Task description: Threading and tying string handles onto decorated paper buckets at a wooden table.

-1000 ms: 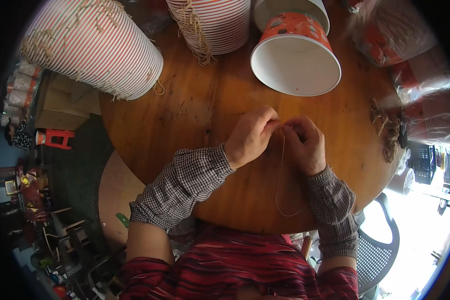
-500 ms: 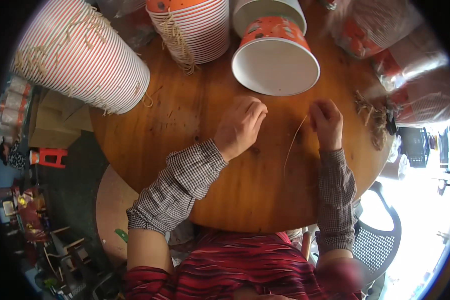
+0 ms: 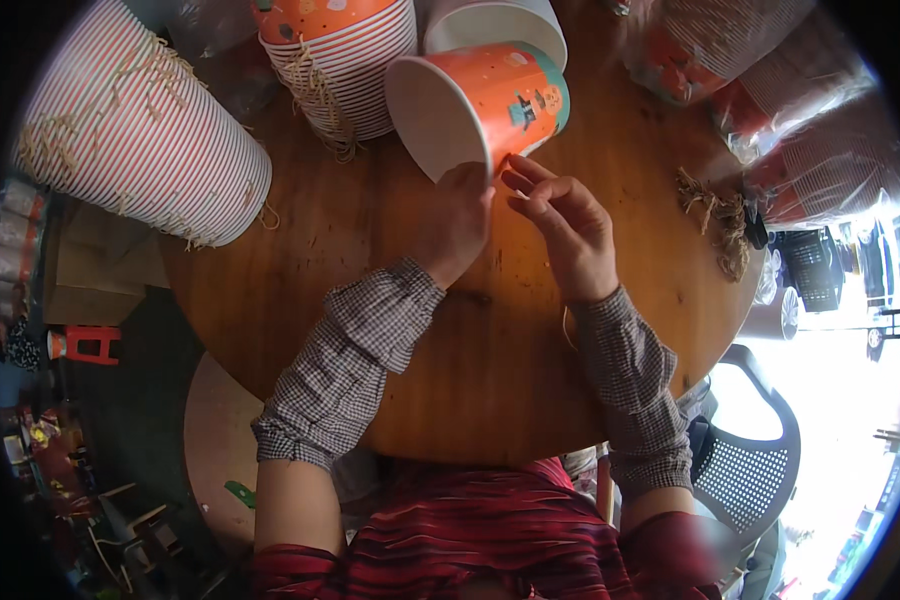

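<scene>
An orange paper bucket (image 3: 515, 85) with a teal base lies on its side on the wooden table, its white mouth turned to the left. My left hand (image 3: 460, 225) is closed at the lower rim, fingers reaching inside the mouth; the fingertips are hidden. Just outside that rim, the thumb and forefinger of my right hand (image 3: 575, 235) pinch the end of a thin string, a pale tip showing between them. A bit of string (image 3: 568, 325) curves out beside my right forearm. The rest of the string is hidden by my hand and sleeve.
Nested buckets with string ties stand in a tall stack (image 3: 155, 130) at left and a shorter stack (image 3: 355, 75) behind. Another white bucket (image 3: 500, 30) lies behind mine. At right are a bundle of twine (image 3: 730, 235) and plastic-wrapped buckets (image 3: 810, 170). A mesh-backed chair (image 3: 745, 470) stands lower right.
The bucket has swung round so its mouth faces left and its printed side shows. My left hand has gone to its rim; my right hand has moved left to the rim with the string.
</scene>
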Demonstrator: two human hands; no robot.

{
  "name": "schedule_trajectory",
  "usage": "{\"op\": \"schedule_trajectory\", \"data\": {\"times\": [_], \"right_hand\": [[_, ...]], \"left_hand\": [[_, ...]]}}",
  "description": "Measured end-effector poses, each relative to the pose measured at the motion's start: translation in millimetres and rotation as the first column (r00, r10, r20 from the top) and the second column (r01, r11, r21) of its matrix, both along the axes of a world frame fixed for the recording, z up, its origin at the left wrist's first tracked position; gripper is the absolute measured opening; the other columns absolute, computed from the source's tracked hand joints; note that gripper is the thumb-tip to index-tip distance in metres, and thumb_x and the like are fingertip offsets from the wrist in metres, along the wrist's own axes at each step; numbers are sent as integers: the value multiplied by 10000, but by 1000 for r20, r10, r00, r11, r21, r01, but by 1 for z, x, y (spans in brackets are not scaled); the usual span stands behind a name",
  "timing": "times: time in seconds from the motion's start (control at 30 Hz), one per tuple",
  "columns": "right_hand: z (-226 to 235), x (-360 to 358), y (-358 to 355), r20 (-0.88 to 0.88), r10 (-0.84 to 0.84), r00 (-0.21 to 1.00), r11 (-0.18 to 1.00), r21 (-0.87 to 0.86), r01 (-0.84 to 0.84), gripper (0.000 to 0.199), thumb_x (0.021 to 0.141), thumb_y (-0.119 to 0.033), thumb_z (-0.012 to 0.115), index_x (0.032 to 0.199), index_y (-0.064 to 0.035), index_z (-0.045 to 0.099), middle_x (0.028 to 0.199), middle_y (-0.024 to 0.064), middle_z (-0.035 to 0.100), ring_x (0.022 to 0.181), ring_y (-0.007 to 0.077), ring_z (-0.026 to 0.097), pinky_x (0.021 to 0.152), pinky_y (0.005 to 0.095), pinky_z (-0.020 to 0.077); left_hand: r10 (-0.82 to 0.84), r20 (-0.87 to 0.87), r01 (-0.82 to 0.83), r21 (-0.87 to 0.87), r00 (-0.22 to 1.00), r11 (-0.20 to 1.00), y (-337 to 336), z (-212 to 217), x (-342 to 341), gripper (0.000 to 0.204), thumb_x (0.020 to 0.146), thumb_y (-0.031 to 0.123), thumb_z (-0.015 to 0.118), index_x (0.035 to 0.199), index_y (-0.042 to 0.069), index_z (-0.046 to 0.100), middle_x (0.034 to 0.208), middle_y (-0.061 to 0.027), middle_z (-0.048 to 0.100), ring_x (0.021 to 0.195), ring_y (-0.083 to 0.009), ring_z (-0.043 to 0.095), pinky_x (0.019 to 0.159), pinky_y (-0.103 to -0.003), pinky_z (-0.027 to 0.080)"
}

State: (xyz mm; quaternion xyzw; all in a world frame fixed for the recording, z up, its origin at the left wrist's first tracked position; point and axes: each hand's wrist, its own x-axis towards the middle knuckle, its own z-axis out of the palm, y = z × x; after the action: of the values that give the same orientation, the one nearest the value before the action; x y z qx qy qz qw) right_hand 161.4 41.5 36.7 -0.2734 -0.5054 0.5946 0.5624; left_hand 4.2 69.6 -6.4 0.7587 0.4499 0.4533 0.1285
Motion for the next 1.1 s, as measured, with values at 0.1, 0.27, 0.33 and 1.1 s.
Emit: {"op": "schedule_trajectory", "data": {"times": [0.1, 0.27, 0.33, 1.1], "right_hand": [[-12, -2, -6, 74, -123, 990, 992, -15, 124, 36, 918, -26, 556, 947, -7, 569, 1332, 165, 495, 1217, 236, 492, 1000, 354, 423], [-17, -8, -9, 83, -114, 990, 993, 22, 113, 52, 918, -25, 558, 955, 10, 553, 1401, 175, 411, 1240, 230, 466, 1030, 347, 390], [-21, -8, -4, 56, -108, 993, 994, 6, 108, 53, 918, -28, 559, 954, 10, 552, 1401, 180, 409, 1244, 232, 463, 1033, 348, 385], [-33, 2, -13, 50, -67, 996, 982, -175, 75, 76, 899, -62, 607, 942, -1, 593, 1306, 121, 481, 1149, 184, 535, 951, 318, 470]], "left_hand": [[-25, 169, 24, 11, 985, 1000, -10, 2, -4, 218, 833, 19, 601, 1044, -18, 563, 1000, -174, 603, 848, -357, 610, 718, -397, 503], [-4, 156, 25, -135, 988, 991, -26, 5, -11, 231, 822, 19, 626, 1048, -2, 582, 1006, -175, 608, 878, -339, 620, 721, -368, 515], [-32, 96, 41, -85, 995, 996, -27, 8, -9, 237, 822, 15, 623, 1054, -1, 579, 1009, -171, 610, 883, -338, 620, 714, -370, 515], [-77, -1, 77, 62, 997, 995, -42, 27, -2, 283, 822, -15, 645, 1094, -25, 570, 1022, -167, 619, 905, -309, 633, 747, -350, 523]]}}
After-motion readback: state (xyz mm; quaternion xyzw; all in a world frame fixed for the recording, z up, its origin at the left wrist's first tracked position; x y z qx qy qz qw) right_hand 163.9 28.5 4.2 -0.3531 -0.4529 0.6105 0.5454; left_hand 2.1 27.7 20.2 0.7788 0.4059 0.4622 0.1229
